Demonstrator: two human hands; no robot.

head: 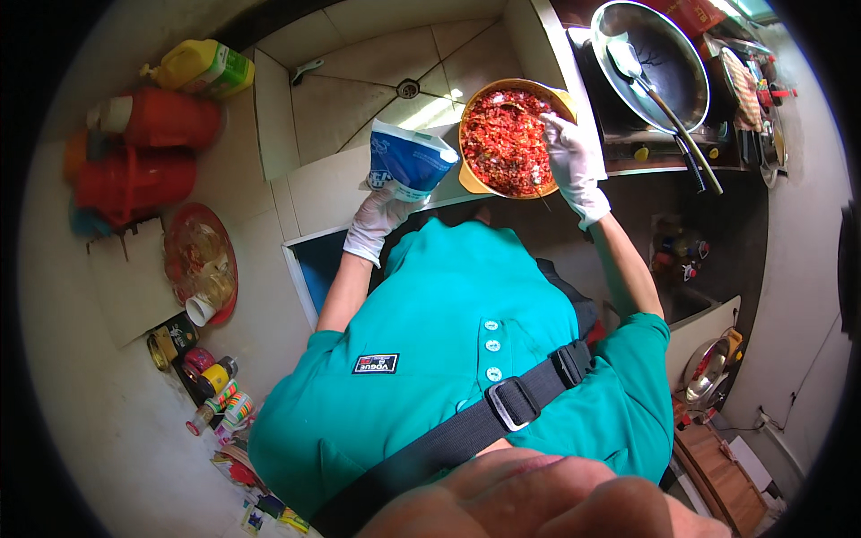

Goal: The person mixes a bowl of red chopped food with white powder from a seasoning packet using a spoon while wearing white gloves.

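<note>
A yellow-rimmed pot (467, 168) full of chopped red chili stands on the tiled edge in front of me, with patches of white on the chili. My left hand (385, 214), in a white disposable glove, grips the bottom of a blue and white plastic bag (410, 161), whose top end stands near the pot's left side. My right hand (572, 158), gloved likewise, is at the pot's right rim, its fingertips together over the chili; whether they hold anything is too small to tell. What looks like part of a spoon lies in the chili near the far rim.
A tiled basin with a floor drain (407, 88) lies beyond the pot. At right, a wok (699, 81) on a stove holds a metal spatula (625, 59). Along the left stand a yellow jug (215, 67), red containers (168, 118) and a red basin (232, 269) with plastic bags.
</note>
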